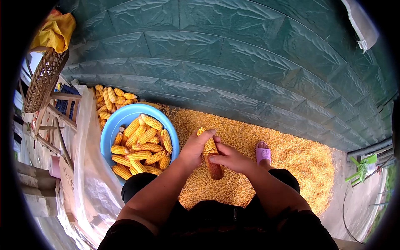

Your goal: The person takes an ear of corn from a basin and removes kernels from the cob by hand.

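Both hands are on one corn cob [214, 167] in front of my body, above loose kernels. Yellow kernels cover its upper part, while the lower part is bare and reddish. My left hand [195, 146] is wrapped round the upper end from the left. From the right, my right hand [230, 157] grips the middle of the cob, its thumb across the edge between kernels and bare core. To the left stands a blue basin [175, 139] holding several whole yellow cobs [139, 155].
Loose kernels [300, 166] spread along a green wall [233, 54]. More cobs [109, 98] lie behind the basin, beside plastic sheeting [93, 141]. A wicker basket [45, 79] and wooden frame [62, 112] stand left. My foot in a pink sandal [263, 153] rests among the kernels.
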`<state>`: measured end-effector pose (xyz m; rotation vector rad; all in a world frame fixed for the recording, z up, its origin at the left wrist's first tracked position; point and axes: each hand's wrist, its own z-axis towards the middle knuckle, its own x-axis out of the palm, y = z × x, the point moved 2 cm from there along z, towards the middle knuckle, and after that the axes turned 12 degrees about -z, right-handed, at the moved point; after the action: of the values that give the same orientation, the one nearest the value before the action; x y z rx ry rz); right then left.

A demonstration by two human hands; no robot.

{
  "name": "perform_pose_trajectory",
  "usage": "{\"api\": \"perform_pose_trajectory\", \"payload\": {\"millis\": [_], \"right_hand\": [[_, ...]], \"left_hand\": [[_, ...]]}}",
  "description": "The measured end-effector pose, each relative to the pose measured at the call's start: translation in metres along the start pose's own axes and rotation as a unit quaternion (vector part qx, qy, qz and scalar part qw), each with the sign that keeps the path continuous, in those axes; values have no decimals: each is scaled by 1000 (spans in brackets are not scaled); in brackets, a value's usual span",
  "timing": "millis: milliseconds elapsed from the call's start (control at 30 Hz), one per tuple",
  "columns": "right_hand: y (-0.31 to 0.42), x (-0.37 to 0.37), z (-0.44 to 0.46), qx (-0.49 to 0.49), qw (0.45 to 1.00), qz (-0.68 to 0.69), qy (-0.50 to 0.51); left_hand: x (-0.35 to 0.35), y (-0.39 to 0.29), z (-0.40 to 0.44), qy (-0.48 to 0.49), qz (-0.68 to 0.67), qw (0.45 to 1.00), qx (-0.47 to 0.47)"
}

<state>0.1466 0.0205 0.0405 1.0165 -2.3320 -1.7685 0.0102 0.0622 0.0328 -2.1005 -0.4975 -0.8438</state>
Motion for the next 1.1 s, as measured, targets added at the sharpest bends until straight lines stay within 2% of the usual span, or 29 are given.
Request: {"api": "perform_pose_trajectory", "payload": {"millis": [33, 67, 100, 167, 233, 300, 367, 433, 467, 533, 567, 633, 767, 833, 867, 933, 1033, 1067, 1100], "right_hand": [[5, -3, -4, 68, 990, 110, 63], [20, -6, -13, 105, 964, 238, 59], [7, -3, -8, 104, 964, 237, 59], [-14, 7, 5, 53, 907, 411, 75], [-11, 9, -2, 56, 918, 389, 50], [-8, 11, -4, 45, 976, 213, 30], [-12, 18, -3, 42, 972, 229, 28], [-11, 19, 0, -2, 989, 141, -50], [-10, 19, 1, -2, 989, 141, -51], [-8, 21, 4, -3, 994, 105, 29], [-7, 22, 4, -2, 994, 106, 28], [-2, 21, 3, -29, 995, 87, -26], [2, 19, 4, -83, 990, 101, -60], [5, 19, 3, -65, 984, 66, -155], [6, 18, 2, -65, 984, 65, -155], [5, 16, 1, 14, 986, -78, -147], [3, 16, 1, 5, 983, -130, -127], [2, 13, 2, 5, 984, -129, -126], [1, 12, 2, -9, 992, -92, -82]], "left_hand": [[1, -2, -2, 12, -21, 1000, -19], [2, -4, -3, 23, -42, 998, -38], [2, -5, -2, 24, -42, 998, -38], [2, -5, -1, 66, -26, 996, -49], [5, -6, -3, 73, -28, 995, -60], [8, -6, -6, 84, 21, 995, -59], [4, -2, -4, 84, 24, 994, -60], [4, 0, -3, 34, 27, 999, -27], [4, 3, -1, 35, 28, 999, -28], [-1, 8, 3, 18, 87, 996, 5], [0, 8, 3, 18, 87, 996, 4], [4, 7, 2, 29, 62, 998, 2], [2, 5, 2, 5, 20, 999, -27], [0, 6, 4, -14, 15, 1000, -7], [0, 5, 3, -14, 15, 1000, -7], [5, 4, 1, 40, 13, 999, 2], [5, 1, -2, 14, -14, 999, -28], [3, 1, -1, 13, -14, 999, -28], [1, 2, 0, 23, -23, 999, -35]]}}
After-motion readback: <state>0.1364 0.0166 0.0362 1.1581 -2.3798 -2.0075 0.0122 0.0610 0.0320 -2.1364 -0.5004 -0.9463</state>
